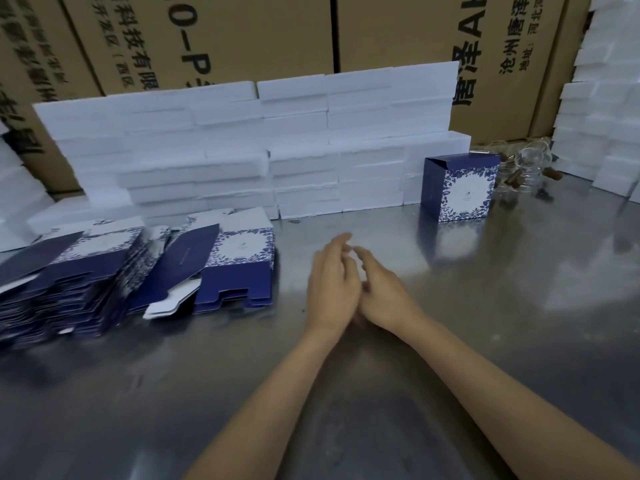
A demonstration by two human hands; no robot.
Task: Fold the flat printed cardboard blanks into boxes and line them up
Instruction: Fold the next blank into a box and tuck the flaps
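One folded blue-and-white printed box [460, 187] stands upright on the steel table [485, 306] at the back right. Flat printed blanks lie in two piles at the left: a tall stack [69, 282] and a smaller pile [235, 268] beside it. My left hand [330, 285] and my right hand [384, 292] are together over the middle of the table, fingers relaxed and touching each other. Neither hand holds anything. Both are well apart from the blanks and the box.
A wall of white foam blocks [263, 150] runs along the back of the table. More white blocks [602, 109] rise at the right. Clear glass jars with brown stoppers [526, 171] lie behind the folded box. Large brown cartons [381, 32] stand behind.
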